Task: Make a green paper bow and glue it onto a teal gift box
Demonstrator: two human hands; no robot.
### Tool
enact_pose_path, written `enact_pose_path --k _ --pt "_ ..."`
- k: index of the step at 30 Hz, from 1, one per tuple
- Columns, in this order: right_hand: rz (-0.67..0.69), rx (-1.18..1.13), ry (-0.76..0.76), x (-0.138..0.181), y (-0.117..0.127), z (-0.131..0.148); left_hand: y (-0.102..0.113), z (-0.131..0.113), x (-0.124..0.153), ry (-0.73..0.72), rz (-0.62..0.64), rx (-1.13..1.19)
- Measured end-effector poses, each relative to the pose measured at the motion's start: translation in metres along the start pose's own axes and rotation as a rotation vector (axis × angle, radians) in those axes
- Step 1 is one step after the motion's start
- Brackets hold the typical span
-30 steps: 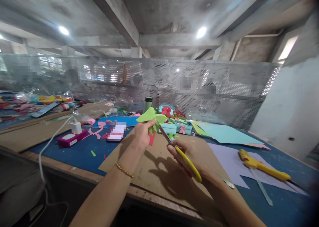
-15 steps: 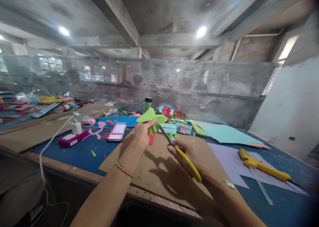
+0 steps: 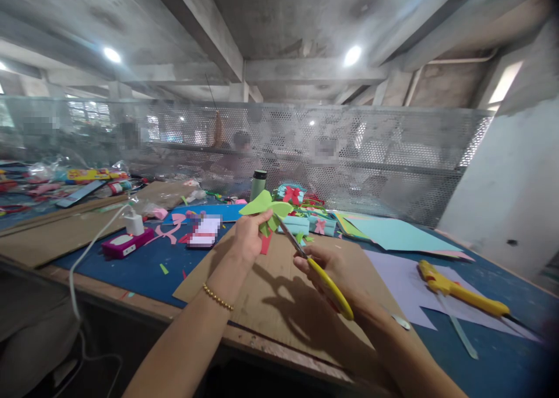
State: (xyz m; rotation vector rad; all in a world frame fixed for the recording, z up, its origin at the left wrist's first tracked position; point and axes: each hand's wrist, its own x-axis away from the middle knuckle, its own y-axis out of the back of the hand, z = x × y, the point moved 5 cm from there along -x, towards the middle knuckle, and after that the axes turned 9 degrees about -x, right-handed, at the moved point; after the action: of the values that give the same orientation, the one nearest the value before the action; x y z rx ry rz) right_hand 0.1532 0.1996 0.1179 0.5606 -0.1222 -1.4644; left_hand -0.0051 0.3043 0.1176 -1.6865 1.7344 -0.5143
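1. With our left hand (image 3: pixel 250 235), we are pinching a thin, light-green, petal-shaped cutout (image 3: pixel 259 203) above the flat brown cardboard sheet (image 3: pixel 253 307).
2. With our right hand (image 3: pixel 324 264), we are curling fingers around yellow-handled metal scissors (image 3: pixel 331 287), blades reaching the cutout.

White charger (image 3: pixel 134 225) in purple power strip (image 3: pixel 124 248)

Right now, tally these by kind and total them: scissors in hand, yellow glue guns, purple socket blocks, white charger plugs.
Scissors, in the right hand: 1
Yellow glue gun: 1
Purple socket block: 1
White charger plug: 1
Total: 4
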Motion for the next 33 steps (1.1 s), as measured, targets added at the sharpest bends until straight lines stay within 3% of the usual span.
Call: enact_pose_path --k 12,20,25,31,33 --pt "-0.027 0.031 0.042 -0.006 0.000 -0.021 -0.003 0.003 0.004 0.158 -0.052 0.028" --pt "-0.038 0.028 0.059 -0.004 -0.001 -0.017 -0.004 0.004 0.005 0.204 -0.030 0.068" --pt "-0.046 0.004 0.020 0.004 0.000 -0.005 -0.003 0.002 0.002 0.144 0.016 0.075" --pt "0.032 0.053 -0.042 0.019 0.009 0.017 0.007 -0.018 -0.006 -0.142 0.011 -0.067" --pt "0.030 0.068 -0.030 0.022 0.013 0.023 0.009 -0.022 -0.008 -0.150 0.008 -0.126"
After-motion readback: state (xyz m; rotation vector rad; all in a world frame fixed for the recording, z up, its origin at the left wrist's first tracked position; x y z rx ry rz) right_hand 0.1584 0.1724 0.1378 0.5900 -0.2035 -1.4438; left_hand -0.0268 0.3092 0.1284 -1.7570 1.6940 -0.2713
